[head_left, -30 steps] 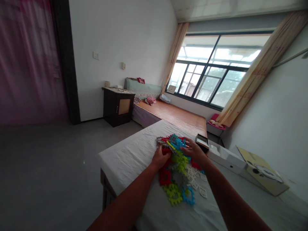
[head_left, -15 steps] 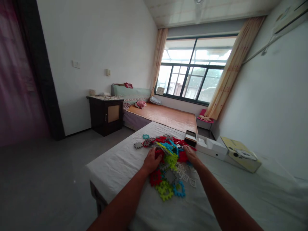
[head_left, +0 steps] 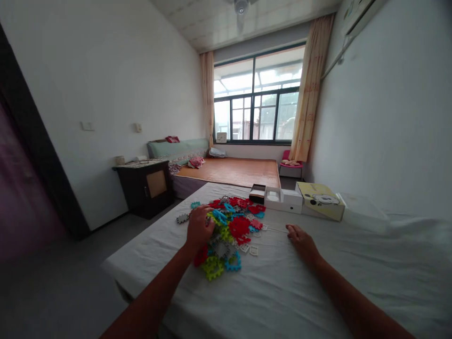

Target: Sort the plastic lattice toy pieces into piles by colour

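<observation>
A heap of plastic gear-shaped pieces in red, blue, lime green, grey and white (head_left: 240,228) lies on a white-covered table (head_left: 268,292). My left hand (head_left: 200,227) rests at the heap's left side, its fingers curled over the pieces; what lies under them is hidden. To the right of the heap, my right hand (head_left: 300,238) is closed in a pinch just above the cloth. A thin white line runs from its fingertips towards the white pieces; I cannot make out whether it is a strip or a cloth fold. A lime green gear (head_left: 213,268) lies at the heap's near edge.
Behind the heap stand a small black box (head_left: 257,193), white boxes (head_left: 282,200) and a yellow printed box (head_left: 319,201). Clear plastic (head_left: 363,207) lies beside them. Beyond the table are a bed (head_left: 233,172) and a dark cabinet (head_left: 144,188).
My right hand has moved away from the heap to the right and pinches above the cloth. My left hand stays at the heap's left side. The camera view has turned to the right.
</observation>
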`<action>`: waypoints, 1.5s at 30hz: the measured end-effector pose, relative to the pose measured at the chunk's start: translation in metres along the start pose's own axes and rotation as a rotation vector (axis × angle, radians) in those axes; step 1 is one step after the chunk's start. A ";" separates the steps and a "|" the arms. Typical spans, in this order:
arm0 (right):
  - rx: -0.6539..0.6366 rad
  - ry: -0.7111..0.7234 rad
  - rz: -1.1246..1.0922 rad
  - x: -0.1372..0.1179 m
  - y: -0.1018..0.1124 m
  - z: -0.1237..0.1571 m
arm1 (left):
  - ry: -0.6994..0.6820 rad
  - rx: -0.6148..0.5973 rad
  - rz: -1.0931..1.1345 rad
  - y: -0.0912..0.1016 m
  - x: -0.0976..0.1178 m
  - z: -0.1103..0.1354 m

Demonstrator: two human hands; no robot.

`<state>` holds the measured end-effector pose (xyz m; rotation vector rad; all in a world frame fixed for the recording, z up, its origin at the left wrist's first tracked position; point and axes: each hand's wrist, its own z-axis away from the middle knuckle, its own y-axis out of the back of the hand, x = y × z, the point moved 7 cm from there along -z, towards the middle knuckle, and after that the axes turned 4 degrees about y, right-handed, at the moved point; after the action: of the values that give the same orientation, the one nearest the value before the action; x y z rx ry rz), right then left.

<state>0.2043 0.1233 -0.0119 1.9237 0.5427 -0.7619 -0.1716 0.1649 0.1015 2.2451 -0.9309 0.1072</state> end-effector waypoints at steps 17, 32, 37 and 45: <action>-0.012 0.058 -0.186 0.007 0.010 0.006 | -0.385 -0.636 -0.510 -0.119 0.081 -0.003; -0.010 0.045 -0.196 0.002 0.011 0.006 | -0.304 -0.746 -0.524 -0.218 0.114 -0.036; -0.020 0.025 -0.166 0.001 0.009 0.003 | -0.207 -0.701 -0.531 -0.254 0.120 -0.062; -0.044 0.030 -0.142 0.004 0.006 0.003 | -0.262 -0.767 -0.353 -0.278 0.128 -0.050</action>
<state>0.2100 0.1182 -0.0125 1.8736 0.7154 -0.8056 0.1129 0.2603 0.0218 1.6716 -0.5479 -0.6151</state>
